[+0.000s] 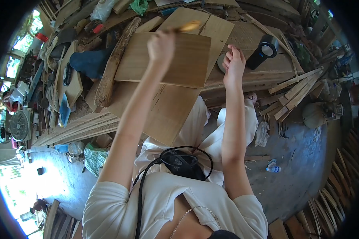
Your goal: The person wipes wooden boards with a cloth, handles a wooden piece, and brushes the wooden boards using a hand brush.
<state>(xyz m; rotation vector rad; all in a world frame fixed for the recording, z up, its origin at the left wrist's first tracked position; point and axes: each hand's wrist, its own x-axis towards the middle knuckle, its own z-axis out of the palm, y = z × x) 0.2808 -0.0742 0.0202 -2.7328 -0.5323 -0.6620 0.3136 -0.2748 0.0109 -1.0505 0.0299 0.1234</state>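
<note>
My left hand (162, 46) is closed around a small brush (187, 26), its yellowish end blurred by motion and pointing right. Below the brush lies a flat wooden board (175, 59), resting over other planks. My right hand (234, 63) hovers just right of the board with its fingers curled in; what they hold, if anything, is hidden. A round disc (221, 63) lies partly behind those fingers. Close by on the right is a black cylinder (262, 51) with a shiny round end and small blue lights.
A rough timber piece (117, 61) lies left of the board, beside dark blue cloth (91, 63). Thin wood strips (295, 93) are heaped at the right. A black pouch with a cable (183, 164) rests on my lap. A plastic bottle (273, 169) lies on the floor.
</note>
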